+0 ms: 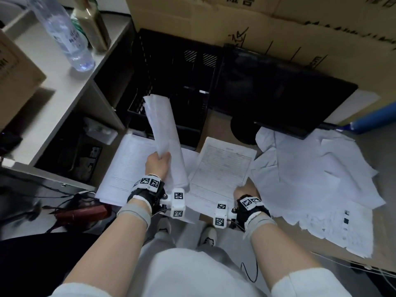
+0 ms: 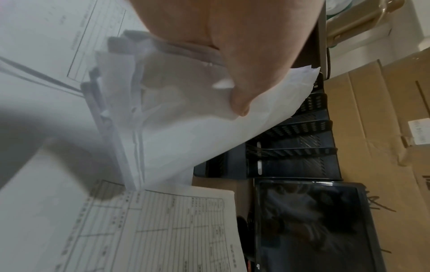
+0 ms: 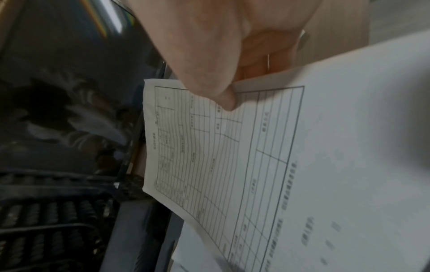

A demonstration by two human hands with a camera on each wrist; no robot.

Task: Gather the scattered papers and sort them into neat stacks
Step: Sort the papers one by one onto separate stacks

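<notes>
Both our hands hold papers over the cardboard-covered surface, with loose sheets still spread to the right.

Our left hand (image 1: 158,166) grips a curled bundle of sheets (image 1: 165,138), fingers wrapped around it with the thumb (image 2: 235,95) pressed on the outer sheet; the bundle tilts up toward the black mesh tray (image 1: 177,82). Under it lies a stack of forms (image 1: 128,166), flat beside the shelf unit (image 1: 70,86). Our right hand (image 1: 244,190) pinches the near right edge of a printed form stack (image 1: 222,168), thumb (image 3: 223,99) on top and fingers tucked beneath, so we see it bend slightly in the right wrist view. To the right a scattered heap of white papers (image 1: 310,181) overlaps untidily, its far edge near the dark monitor (image 1: 278,91). A clear plastic bottle (image 1: 64,33) stands on the shelf.
</notes>
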